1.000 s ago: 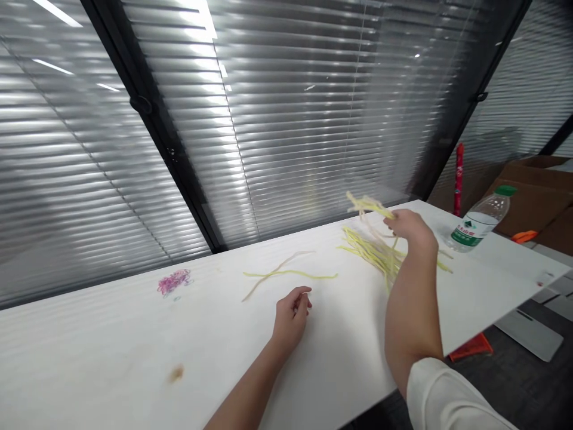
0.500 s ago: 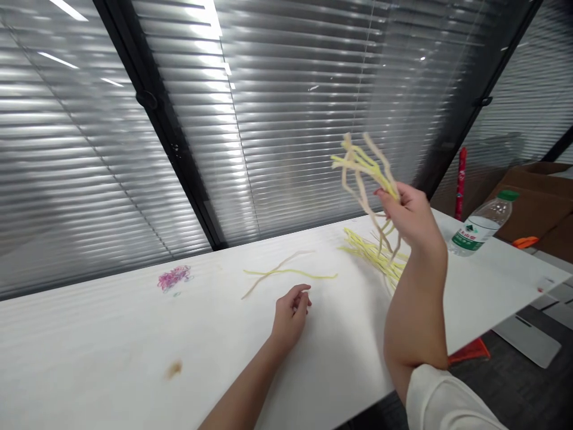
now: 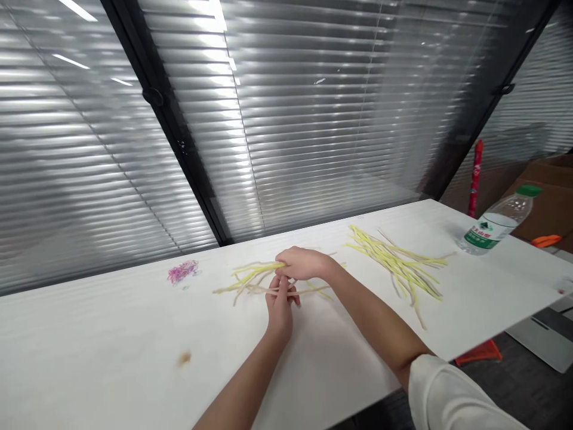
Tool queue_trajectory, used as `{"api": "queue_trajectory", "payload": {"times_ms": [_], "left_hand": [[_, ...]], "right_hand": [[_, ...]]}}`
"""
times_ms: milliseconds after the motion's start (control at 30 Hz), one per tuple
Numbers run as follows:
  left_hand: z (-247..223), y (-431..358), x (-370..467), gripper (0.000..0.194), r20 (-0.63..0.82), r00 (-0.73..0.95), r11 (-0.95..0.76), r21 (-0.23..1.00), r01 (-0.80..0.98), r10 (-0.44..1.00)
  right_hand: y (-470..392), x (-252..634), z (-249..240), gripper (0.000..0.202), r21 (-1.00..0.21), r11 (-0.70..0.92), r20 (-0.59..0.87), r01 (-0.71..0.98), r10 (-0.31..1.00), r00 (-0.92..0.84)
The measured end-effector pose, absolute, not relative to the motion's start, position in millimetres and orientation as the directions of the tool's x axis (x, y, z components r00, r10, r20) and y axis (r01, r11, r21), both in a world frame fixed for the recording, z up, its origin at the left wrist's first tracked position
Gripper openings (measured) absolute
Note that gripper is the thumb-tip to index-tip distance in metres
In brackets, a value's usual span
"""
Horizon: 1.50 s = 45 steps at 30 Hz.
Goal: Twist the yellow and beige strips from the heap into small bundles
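Over the middle of the white table (image 3: 224, 370), my right hand (image 3: 301, 263) grips a bunch of yellow and beige strands (image 3: 250, 277) that fans out to the left. Just below it, touching or nearly so, my left hand (image 3: 281, 304) is closed around a beige strand that sticks out on both sides of its fingers. Parts of other strands show to the right of my hands. Farther right a larger pile of yellow and beige strands (image 3: 394, 260) lies spread on the table.
A clear bottle with a green cap (image 3: 496, 224) stands tilted in view at the right. A small heap of pink and purple loops (image 3: 182, 272) lies at the left, above a brown stain (image 3: 184, 358). Window blinds (image 3: 304, 119) rise behind the table.
My right hand has come down and left from above the pile, bringing the bunch to the table's middle. My left hand, earlier beside two crossed strands, now holds a beige strand.
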<state>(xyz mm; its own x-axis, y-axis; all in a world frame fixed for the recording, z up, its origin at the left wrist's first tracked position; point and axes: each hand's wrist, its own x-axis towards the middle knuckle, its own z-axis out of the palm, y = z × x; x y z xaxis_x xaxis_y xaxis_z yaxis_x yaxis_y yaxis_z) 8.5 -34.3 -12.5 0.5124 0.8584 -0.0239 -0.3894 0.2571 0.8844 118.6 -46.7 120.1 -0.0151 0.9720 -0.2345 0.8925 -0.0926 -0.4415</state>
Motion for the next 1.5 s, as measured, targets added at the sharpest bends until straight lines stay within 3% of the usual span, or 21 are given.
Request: {"api": "queue_trajectory", "payload": {"times_ms": [67,200,367,467,533,633,700,767,833,867,967,1133,1267,1367,1500], "left_hand": [[-12,-34,9,0.035,-0.074,0.497,0.292,0.879,-0.378,0.864],[-13,-30,9,0.037,-0.155,0.483,0.36,0.858,-0.367,0.862],[-14,-27,9,0.036,-0.204,0.476,0.417,0.817,-0.398,0.855],[-13,-27,10,0.038,-0.203,0.491,0.417,0.828,-0.376,0.847],[-12,-28,10,0.039,-0.178,0.523,0.395,0.855,-0.337,0.833],[-11,-29,10,0.039,-0.133,0.568,0.367,0.874,-0.32,0.812],[-11,-30,10,0.039,-0.108,0.585,0.36,0.871,-0.335,0.804],[-11,-31,10,0.041,-0.083,0.589,0.357,0.859,-0.368,0.804],[-11,-30,9,0.042,-0.076,0.562,0.36,0.835,-0.415,0.824],[-10,-30,9,0.042,-0.087,0.537,0.366,0.821,-0.439,0.839],[-9,-29,10,0.042,-0.146,0.467,0.39,0.784,-0.483,0.872],[-5,-30,10,0.042,-0.199,0.426,0.416,0.752,-0.511,0.882],[-5,-30,11,0.038,-0.198,0.415,0.42,0.717,-0.556,0.888],[-8,-28,11,0.035,-0.218,0.403,0.427,0.713,-0.556,0.889],[-11,-26,12,0.037,-0.234,0.386,0.424,0.73,-0.537,0.892]], "right_hand": [[-47,122,120,0.025,-0.429,-0.085,-0.13,0.899,0.991,0.032],[-54,148,127,0.025,-0.533,-0.063,0.178,0.844,0.967,0.184],[-76,184,144,0.024,-0.56,-0.141,0.491,0.816,0.738,0.464],[-92,194,154,0.023,-0.564,-0.178,0.591,0.807,0.595,0.544],[-97,195,157,0.024,-0.547,-0.171,0.614,0.819,0.583,0.532],[-90,184,152,0.024,-0.525,-0.104,0.554,0.845,0.712,0.432],[-77,168,142,0.024,-0.521,-0.05,0.405,0.852,0.865,0.298],[-63,148,131,0.02,-0.495,-0.018,0.114,0.869,0.99,0.085],[-51,128,122,0.01,-0.485,-0.005,-0.257,0.875,0.957,-0.137],[-47,120,118,0.008,-0.462,-0.007,-0.346,0.887,0.922,-0.173],[-41,108,112,0.012,-0.39,0.007,-0.283,0.921,0.951,-0.127],[-43,117,107,0.007,-0.425,0.002,-0.181,0.905,0.98,-0.087],[-42,123,105,0.025,-0.372,-0.062,-0.16,0.926,0.987,0.002],[-42,125,106,0.017,-0.378,-0.066,-0.142,0.923,0.99,0.012],[-45,132,112,0.007,-0.46,-0.085,0.014,0.884,0.995,0.102]]}}
